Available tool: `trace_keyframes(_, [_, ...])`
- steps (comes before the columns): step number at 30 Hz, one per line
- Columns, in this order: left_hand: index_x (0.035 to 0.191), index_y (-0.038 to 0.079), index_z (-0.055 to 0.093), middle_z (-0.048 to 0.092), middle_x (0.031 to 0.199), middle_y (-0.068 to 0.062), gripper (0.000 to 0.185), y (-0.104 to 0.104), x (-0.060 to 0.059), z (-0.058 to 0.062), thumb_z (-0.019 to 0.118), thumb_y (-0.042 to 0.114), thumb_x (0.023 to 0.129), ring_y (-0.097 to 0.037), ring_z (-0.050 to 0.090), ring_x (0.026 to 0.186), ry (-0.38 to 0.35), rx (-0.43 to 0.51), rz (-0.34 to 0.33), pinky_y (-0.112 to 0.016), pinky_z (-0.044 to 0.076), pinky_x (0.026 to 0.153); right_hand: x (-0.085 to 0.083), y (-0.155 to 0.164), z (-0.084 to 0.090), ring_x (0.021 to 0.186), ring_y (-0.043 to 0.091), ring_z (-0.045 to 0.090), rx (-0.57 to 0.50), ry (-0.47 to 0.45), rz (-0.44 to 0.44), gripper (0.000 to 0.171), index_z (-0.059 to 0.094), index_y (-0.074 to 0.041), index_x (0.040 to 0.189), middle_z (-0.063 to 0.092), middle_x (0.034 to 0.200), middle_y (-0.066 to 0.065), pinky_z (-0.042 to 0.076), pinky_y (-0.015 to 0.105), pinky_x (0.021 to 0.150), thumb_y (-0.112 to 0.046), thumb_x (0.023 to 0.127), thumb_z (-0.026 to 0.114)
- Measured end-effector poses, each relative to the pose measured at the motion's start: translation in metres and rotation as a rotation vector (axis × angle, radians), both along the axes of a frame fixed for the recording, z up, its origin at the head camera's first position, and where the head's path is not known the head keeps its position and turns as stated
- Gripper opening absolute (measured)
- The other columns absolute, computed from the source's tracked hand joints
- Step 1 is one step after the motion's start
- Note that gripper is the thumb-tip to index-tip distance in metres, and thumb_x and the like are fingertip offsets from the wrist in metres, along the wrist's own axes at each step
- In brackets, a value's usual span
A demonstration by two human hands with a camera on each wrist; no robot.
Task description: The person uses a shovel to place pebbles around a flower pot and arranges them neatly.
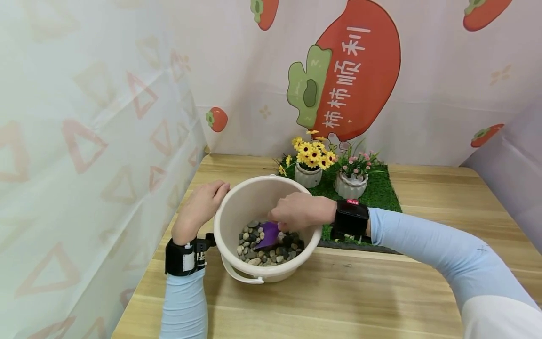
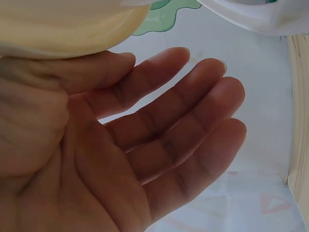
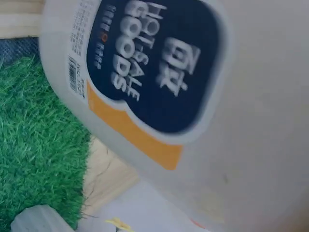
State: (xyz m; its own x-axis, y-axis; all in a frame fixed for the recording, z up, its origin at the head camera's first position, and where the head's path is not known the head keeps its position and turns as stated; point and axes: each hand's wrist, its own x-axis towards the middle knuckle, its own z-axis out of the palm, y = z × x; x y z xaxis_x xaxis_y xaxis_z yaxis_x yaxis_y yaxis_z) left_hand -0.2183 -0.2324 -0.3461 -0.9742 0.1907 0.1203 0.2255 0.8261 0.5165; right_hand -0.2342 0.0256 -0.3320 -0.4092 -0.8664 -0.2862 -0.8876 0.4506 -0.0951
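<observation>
purple scoop [image 1: 268, 234]: light, stiff plastic, gripped by its handle in the right hand [image 1: 298, 212], blade sunk among pebbles [image 1: 258, 249], judged heavy, loose, inside the bucket [image 1: 237, 207]. rim steadied by left hand [image 1: 203, 205], fingers straight. table [image 1: 338, 292] beneath.

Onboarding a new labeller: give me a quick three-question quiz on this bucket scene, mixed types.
1. True or false: the purple scoop lies on the grass mat.
2. What does the left hand touch? A) a flower pot B) the bucket rim C) the scoop
3. What fills the bucket's bottom?

Key:
1. False; the right hand holds it inside the bucket.
2. B; the left wrist view shows its fingers straight.
3. Pebbles.
</observation>
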Motion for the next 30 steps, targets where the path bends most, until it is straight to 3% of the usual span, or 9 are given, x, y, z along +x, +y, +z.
trace_keyframes(7, [0.091, 0.011, 0.061, 0.055, 0.071, -0.004, 0.033, 0.001, 0.0, -0.002, 0.038, 0.028, 0.107, -0.018, 0.052, 0.066, 0.004, -0.005, 0.0, -0.03, 0.041, 0.064, -0.002, -0.006, -0.005, 0.064, 0.011, 0.039, 0.046, -0.005, -0.062, 0.017, 0.054, -0.018, 0.079, 0.042, 0.07, -0.005, 0.029, 0.026, 0.06, -0.015, 0.094, 0.061])
trace_keyframes(12, [0.09, 0.011, 0.06, 0.054, 0.071, -0.003, 0.033, 0.0, 0.0, -0.003, 0.037, 0.028, 0.107, -0.017, 0.051, 0.066, -0.001, -0.007, 0.003, -0.03, 0.04, 0.063, 0.0, -0.008, -0.008, 0.066, 0.012, 0.041, 0.065, 0.034, -0.09, 0.019, 0.054, -0.018, 0.076, 0.045, 0.07, -0.005, 0.031, 0.027, 0.062, -0.016, 0.093, 0.062])
trace_keyframes(18, [0.081, 0.014, 0.055, 0.049, 0.067, -0.002, 0.039, -0.005, -0.001, -0.004, 0.036, 0.036, 0.107, -0.017, 0.051, 0.066, 0.024, 0.003, -0.025, -0.031, 0.041, 0.065, 0.0, -0.011, -0.009, 0.067, 0.012, 0.042, 0.067, 0.085, -0.059, 0.023, 0.052, -0.018, 0.074, 0.046, 0.071, -0.006, 0.032, 0.026, 0.062, -0.018, 0.094, 0.064])
trace_keyframes(21, [0.081, 0.017, 0.057, 0.057, 0.071, 0.001, 0.043, -0.009, -0.002, -0.005, 0.034, 0.043, 0.107, -0.016, 0.058, 0.073, 0.01, 0.021, -0.06, -0.034, 0.045, 0.071, 0.0, -0.012, -0.011, 0.064, 0.011, 0.039, 0.065, 0.07, -0.047, 0.026, 0.05, -0.018, 0.072, 0.043, 0.068, -0.006, 0.031, 0.025, 0.06, -0.018, 0.094, 0.064])
trace_keyframes(26, [0.094, 0.022, 0.069, 0.072, 0.084, 0.004, 0.043, -0.011, -0.001, -0.003, 0.036, 0.047, 0.105, -0.016, 0.069, 0.092, -0.013, 0.054, -0.107, -0.041, 0.052, 0.085, 0.001, -0.011, -0.014, 0.062, 0.01, 0.038, 0.04, 0.059, -0.019, 0.028, 0.048, -0.019, 0.071, 0.042, 0.067, -0.006, 0.029, 0.024, 0.059, -0.017, 0.095, 0.062])
trace_keyframes(30, [0.093, 0.023, 0.071, 0.073, 0.084, 0.005, 0.042, -0.01, -0.001, -0.003, 0.038, 0.046, 0.105, -0.015, 0.07, 0.092, -0.025, 0.066, -0.113, -0.039, 0.052, 0.085, 0.001, -0.009, -0.014, 0.06, 0.009, 0.038, 0.008, 0.061, 0.01, 0.03, 0.047, -0.02, 0.069, 0.041, 0.065, -0.007, 0.028, 0.023, 0.057, -0.014, 0.095, 0.061])
